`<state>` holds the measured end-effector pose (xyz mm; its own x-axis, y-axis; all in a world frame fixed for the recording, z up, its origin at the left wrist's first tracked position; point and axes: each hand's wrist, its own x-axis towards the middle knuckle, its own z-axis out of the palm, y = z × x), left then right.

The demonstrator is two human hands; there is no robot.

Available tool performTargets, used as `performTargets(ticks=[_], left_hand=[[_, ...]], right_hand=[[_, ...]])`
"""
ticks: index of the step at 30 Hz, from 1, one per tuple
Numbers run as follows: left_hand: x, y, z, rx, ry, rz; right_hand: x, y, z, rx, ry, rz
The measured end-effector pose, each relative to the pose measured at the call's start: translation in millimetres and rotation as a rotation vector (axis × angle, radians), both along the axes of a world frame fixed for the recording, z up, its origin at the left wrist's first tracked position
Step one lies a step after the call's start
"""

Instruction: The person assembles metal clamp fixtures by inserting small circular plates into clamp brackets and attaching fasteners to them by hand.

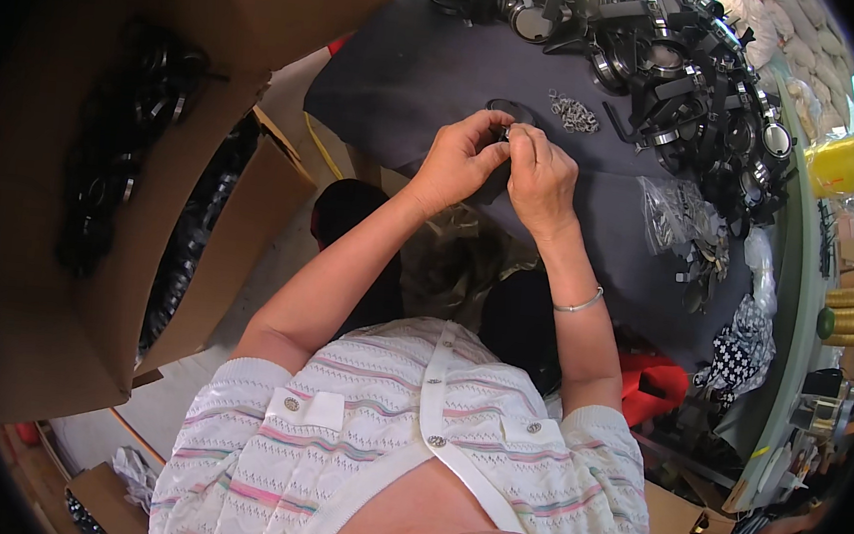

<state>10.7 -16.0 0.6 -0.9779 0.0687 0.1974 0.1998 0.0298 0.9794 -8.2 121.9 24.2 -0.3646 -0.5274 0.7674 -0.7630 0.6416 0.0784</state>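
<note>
My left hand and my right hand meet over the near edge of a dark grey cloth-covered table. Together they pinch a small black ring-shaped part, fingertips closed on it from both sides. Most of the part is hidden by my fingers. Just beyond my hands lies a black ring flat on the cloth. A small heap of tiny silver metal pieces sits a little to the right of it. My right wrist wears a thin silver bracelet.
A big pile of black ring parts with shiny inserts fills the far right of the table. Clear plastic bags lie to the right. An open cardboard box of black parts stands at my left. A yellow roll sits far right.
</note>
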Motion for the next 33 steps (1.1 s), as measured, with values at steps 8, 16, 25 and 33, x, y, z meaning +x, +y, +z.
performTargets(ticks=[8, 16, 25, 33], left_hand=[[-3, -2, -3, -0.03, 0.102, -0.032], [3, -1, 4, 0.108, 0.038, -0.016], [-6, 4, 3, 0.072, 0.02, 0.077], [-7, 6, -1, -0.06, 0.228, 0.219]], right_hand=[[-8, 3, -9, -0.103, -0.092, 0.061], [-9, 0, -13, -0.261, -0.061, 0.129], [-14, 9, 9, -0.476, -0.518, 0.277], [-103, 13, 23, 0.364, -0.38, -0.402]])
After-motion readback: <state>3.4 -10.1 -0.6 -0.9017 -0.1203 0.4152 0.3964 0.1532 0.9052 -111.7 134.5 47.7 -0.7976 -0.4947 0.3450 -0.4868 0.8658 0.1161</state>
